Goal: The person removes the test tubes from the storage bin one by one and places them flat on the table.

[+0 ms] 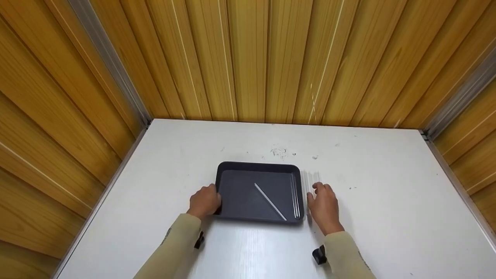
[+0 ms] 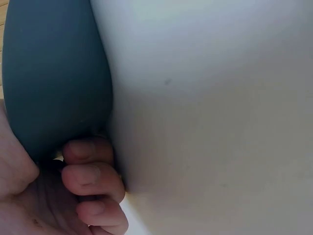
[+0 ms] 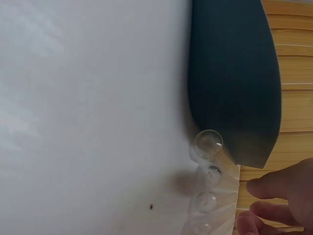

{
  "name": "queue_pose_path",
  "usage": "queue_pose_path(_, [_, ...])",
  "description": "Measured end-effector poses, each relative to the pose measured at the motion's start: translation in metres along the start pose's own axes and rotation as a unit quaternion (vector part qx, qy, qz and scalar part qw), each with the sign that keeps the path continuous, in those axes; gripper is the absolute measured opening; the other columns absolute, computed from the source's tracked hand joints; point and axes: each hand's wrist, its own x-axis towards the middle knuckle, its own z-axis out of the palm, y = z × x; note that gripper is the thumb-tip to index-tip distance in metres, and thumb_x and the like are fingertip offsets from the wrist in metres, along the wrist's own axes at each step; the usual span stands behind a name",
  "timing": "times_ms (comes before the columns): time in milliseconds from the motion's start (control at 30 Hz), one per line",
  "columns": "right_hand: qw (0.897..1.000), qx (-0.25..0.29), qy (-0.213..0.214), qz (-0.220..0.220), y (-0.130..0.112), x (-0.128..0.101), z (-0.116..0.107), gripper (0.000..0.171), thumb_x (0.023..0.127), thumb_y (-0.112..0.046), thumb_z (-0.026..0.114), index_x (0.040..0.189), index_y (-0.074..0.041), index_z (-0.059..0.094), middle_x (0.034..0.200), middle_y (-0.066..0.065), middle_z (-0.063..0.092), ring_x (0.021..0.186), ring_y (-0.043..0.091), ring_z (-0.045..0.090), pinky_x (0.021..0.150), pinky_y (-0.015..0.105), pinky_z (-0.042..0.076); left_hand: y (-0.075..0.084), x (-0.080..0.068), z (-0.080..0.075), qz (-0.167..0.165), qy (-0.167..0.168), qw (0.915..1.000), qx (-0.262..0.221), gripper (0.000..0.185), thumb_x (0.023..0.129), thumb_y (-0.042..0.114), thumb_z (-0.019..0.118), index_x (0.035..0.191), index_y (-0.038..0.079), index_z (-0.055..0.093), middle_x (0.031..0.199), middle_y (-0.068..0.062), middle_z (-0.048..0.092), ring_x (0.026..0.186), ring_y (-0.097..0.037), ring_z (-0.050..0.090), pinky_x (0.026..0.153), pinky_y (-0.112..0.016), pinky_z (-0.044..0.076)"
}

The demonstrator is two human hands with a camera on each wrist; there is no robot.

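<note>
A dark grey rectangular tray [image 1: 252, 197] lies on the white table. My left hand [image 1: 204, 201] grips its left rim; in the left wrist view the curled fingers [image 2: 90, 176] are at the tray's underside. Inside the tray, a thin white stick [image 1: 270, 201] lies diagonally, and a few slim clear rods [image 1: 295, 197] line the right side. Just outside the tray's right wall, several clear tubes [image 1: 310, 178] lie side by side, their round ends [image 3: 209, 145] showing in the right wrist view. Over them hovers my right hand [image 1: 324, 205], thumb and fingers apart, holding nothing.
The white table [image 1: 387, 193] reaches back to a wood-patterned panel wall [image 1: 248, 58], with more panels at left and right. Dark scuff marks [image 1: 278, 152] show on the tabletop behind the tray. A black wrist camera [image 1: 319, 255] sits at the right cuff.
</note>
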Motion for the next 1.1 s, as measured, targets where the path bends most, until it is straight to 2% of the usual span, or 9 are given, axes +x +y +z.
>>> queue_pose_path(467, [0.999,0.022,-0.001,-0.026,-0.022,0.004,-0.003,0.023,0.085,-0.001,0.067,0.106,0.004,0.063,0.090,0.017,0.063,0.083,0.030,0.060,0.074,0.043,0.049,0.001,0.001,-0.003,-0.003,0.006,1.0000,0.000,0.024,0.093,0.020,0.050,0.097,0.000,0.060,0.087,-0.019,0.066,0.077,-0.033,0.066,0.065,-0.048,0.050])
queue_pose_path(667, [0.998,0.045,-0.040,-0.029,-0.030,0.004,-0.002,0.023,0.085,-0.003,0.067,0.108,0.002,0.064,0.090,0.011,0.062,0.081,0.023,0.060,0.072,0.037,0.050,0.001,0.001,-0.003,-0.006,0.006,1.0000,-0.001,0.023,0.093,0.020,0.050,0.097,0.000,0.061,0.087,-0.019,0.067,0.078,-0.033,0.066,0.065,-0.048,0.050])
queue_pose_path(800, [0.995,0.061,-0.066,-0.046,-0.035,0.001,0.000,0.024,0.085,-0.003,0.068,0.108,0.003,0.064,0.087,0.008,0.061,0.078,0.018,0.059,0.070,0.034,0.049,0.000,0.000,-0.001,-0.007,-0.001,1.0000,-0.003,0.023,0.093,0.019,0.050,0.098,0.000,0.061,0.085,-0.017,0.066,0.074,-0.029,0.065,0.064,-0.046,0.050])
queue_pose_path(1100, [0.990,0.078,-0.082,-0.083,-0.042,-0.005,0.010,0.020,0.083,-0.001,0.070,0.103,0.001,0.065,0.085,0.005,0.061,0.073,0.013,0.056,0.067,0.031,0.048,0.001,0.000,-0.001,0.001,0.005,1.0000,-0.003,0.023,0.093,0.019,0.050,0.098,-0.001,0.060,0.086,-0.018,0.066,0.075,-0.031,0.065,0.064,-0.047,0.050])
